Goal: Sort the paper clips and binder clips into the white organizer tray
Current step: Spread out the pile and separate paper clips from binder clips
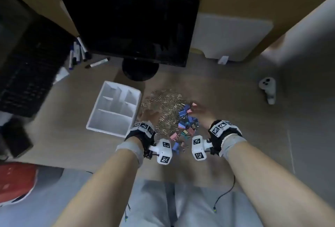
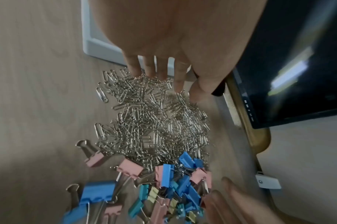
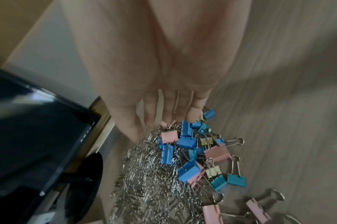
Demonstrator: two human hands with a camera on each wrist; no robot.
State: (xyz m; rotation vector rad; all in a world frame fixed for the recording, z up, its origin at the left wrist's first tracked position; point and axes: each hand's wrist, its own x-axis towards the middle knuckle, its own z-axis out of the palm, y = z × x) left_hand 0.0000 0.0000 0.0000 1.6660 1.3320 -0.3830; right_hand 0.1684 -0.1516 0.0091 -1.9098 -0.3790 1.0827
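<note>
left hand (image 1: pixel 148 116): fingers straight, tips on paper clips (image 1: pixel 166 107), gripping nothing
right hand (image 1: pixel 201 112): flat, touching binder clips (image 1: pixel 183 123), empty
tray (image 1: pixel 101 123): 9 o'clock of pile, looks empty
risk: piles overlap; a scoop probably drags mixed clips into one compartment

Bright wire, painted clips, matt wood grain

The paper clips (image 2: pixel 154 118) are bare silvery wire that glints; the binder clips (image 3: pixel 194 153) have smooth, matt-painted bodies in pink, blue, teal and yellow with shiny wire handles. The organizer tray (image 1: pixel 116 108) looks like smooth white plastic, the tabletop (image 1: pixel 226 99) a matt pale wood grain, and the monitor (image 1: pixel 132 25) screen glossy black.
</note>
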